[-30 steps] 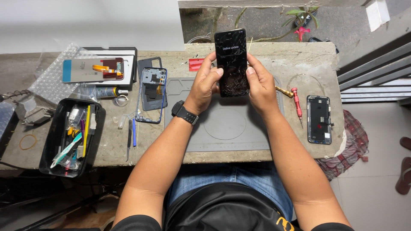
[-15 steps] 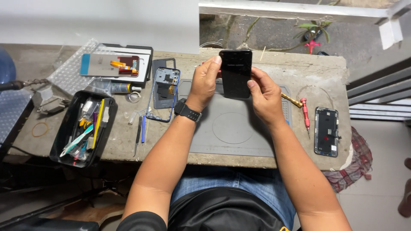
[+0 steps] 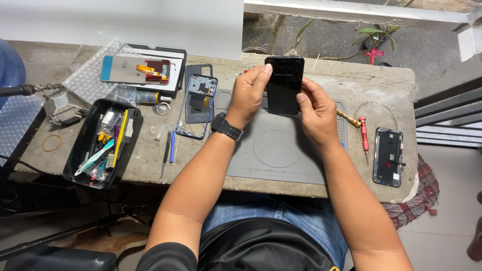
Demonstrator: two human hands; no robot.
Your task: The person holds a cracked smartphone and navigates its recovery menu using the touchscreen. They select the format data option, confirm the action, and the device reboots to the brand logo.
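Phone [image 3: 284, 84], black and dark-screened, held upright above grey mat [image 3: 281, 150] on desk [image 3: 391, 83], left hand [image 3: 251, 95] gripping its left edge, right hand [image 3: 316, 113] pinching its right edge, red screwdriver [image 3: 363, 138] lying just right.

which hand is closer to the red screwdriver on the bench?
Right. The right hand holds the phone just left of the red screwdriver; the left hand is beyond the phone, farther away.

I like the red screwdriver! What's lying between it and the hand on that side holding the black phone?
In the head view, a small brass-coloured tool lies between the red screwdriver and the right hand, which holds the black phone together with the left hand.
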